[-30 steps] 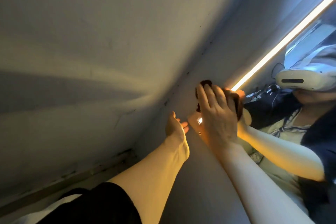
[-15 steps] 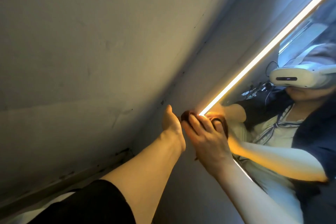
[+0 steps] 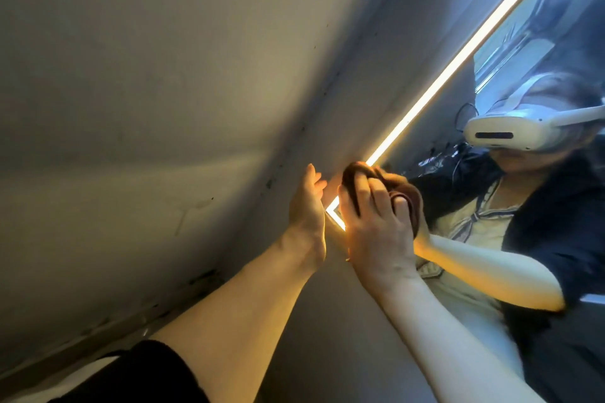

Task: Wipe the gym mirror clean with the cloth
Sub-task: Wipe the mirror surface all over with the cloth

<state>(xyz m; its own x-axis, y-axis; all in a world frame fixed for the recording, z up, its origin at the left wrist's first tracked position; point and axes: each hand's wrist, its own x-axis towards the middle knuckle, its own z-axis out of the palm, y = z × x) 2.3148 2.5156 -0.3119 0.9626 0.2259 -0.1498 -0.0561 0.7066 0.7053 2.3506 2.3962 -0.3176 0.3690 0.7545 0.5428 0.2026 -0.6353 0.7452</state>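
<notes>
Here the right hand point(image 3: 376, 226) presses a bunched dark brown cloth point(image 3: 355, 175) onto the lit-edged gym mirror point(image 3: 491, 353) at its corner; the left hand point(image 3: 306, 206) rests flat-fingered beside. Wiping is underway; next, probably, strokes inward across the glass.

Left hand point(image 3: 306, 206) is raised at the end of an extended bare forearm, fingers straight and together, thumb edge toward the camera, holding nothing. Right hand point(image 3: 376, 226) is raised just beside it, back of the hand toward the camera, fingers point(image 3: 361, 188) curled over a bunched brown cloth point(image 3: 406, 198). Both forearms are bare; a dark sleeve covers the left upper arm.
</notes>
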